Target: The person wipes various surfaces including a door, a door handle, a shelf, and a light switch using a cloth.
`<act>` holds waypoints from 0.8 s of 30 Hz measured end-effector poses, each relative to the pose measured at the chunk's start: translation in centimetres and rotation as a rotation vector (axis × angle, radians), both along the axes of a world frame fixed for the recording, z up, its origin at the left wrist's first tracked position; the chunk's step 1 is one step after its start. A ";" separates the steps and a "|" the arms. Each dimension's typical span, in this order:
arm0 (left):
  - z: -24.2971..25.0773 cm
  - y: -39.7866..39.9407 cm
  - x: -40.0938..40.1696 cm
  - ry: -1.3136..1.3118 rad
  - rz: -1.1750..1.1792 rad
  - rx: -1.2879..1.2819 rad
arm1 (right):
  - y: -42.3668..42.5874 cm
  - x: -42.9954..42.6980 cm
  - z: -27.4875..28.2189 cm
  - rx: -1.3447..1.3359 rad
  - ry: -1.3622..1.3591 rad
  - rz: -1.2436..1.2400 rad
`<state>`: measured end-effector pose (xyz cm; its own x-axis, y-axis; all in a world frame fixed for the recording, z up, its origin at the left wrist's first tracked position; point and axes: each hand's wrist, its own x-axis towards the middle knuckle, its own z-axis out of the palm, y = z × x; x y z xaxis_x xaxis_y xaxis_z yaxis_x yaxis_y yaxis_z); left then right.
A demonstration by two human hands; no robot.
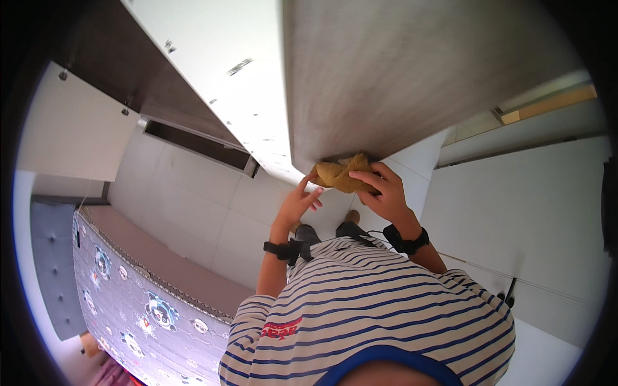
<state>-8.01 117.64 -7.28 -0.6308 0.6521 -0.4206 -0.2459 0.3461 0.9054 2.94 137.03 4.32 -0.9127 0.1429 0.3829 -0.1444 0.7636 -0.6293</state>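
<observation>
My right hand grips a mustard-brown cloth, bunched up against the lower edge of a grey-brown wood-grain panel. The cloth partly hides a dark spot at that edge. My left hand is at the cloth's left end, beside the panel's corner. Its index fingertip touches the cloth or the corner; I cannot tell which. The other left fingers are spread, with nothing held. A bright white face with metal fittings meets the wood-grain panel at this corner.
On the left, a cabinet door with hinges hangs open above pale floor tiles. A bed with a panda-print cover and a grey tufted headboard lies at lower left. To the right is a white door with a black handle.
</observation>
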 end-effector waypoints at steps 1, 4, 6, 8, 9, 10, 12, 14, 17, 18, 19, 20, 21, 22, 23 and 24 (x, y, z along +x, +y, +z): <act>0.3 0.8 0.9 0.000 -0.033 0.070 | 0.3 0.6 0.4 -0.020 0.067 -0.005; 0.1 3.6 2.7 0.336 -0.055 0.125 | 2.0 1.9 1.4 0.000 0.199 -0.003; 1.9 5.4 3.2 0.454 -0.054 0.184 | 3.6 3.0 2.2 0.035 0.259 -0.004; 4.6 6.2 3.4 0.465 0.049 0.253 | 5.3 4.2 3.4 0.347 0.489 -0.143; 5.8 6.5 3.6 0.460 0.155 0.332 | 6.2 4.6 3.6 0.349 0.538 -0.233; 7.5 6.8 3.8 0.555 0.244 0.430 | 6.9 4.4 4.6 0.242 0.616 -0.274; 11.7 6.9 3.8 0.937 0.361 0.390 | 7.8 2.7 7.0 -0.006 0.730 -0.301; 14.7 7.1 3.5 1.197 0.484 0.342 | 7.8 0.1 8.4 -0.176 0.752 -0.227; 17.6 10.0 3.0 1.214 0.538 0.268 | 7.3 -3.5 8.1 -0.221 0.726 -0.055; 16.9 10.4 2.6 1.198 0.496 0.267 | 5.9 -4.6 6.4 -0.427 0.626 0.011; 16.2 10.7 2.5 1.216 0.488 0.264 | 4.6 -5.3 5.1 -0.630 0.525 0.089; 15.1 10.9 2.7 1.181 0.561 0.264 | 4.2 -5.7 4.2 -0.663 0.510 0.116; 14.1 10.8 3.0 1.148 0.637 0.257 | 3.9 -5.7 3.9 -0.701 0.493 0.150; 12.5 10.7 3.3 1.081 0.640 0.276 | 3.8 -5.3 3.7 -0.736 0.442 0.160; 11.1 11.3 3.6 1.087 0.627 0.278 | 3.9 -5.1 2.8 -0.685 0.412 0.117; 9.9 11.6 4.1 1.039 0.642 0.270 | 4.1 -4.7 2.0 -0.666 0.375 0.132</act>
<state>-3.92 129.22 2.62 -0.8196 0.0920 0.5655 0.5715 0.2015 0.7955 -1.75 141.17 6.34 -0.7642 0.3505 0.5415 -0.5022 0.2036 -0.8404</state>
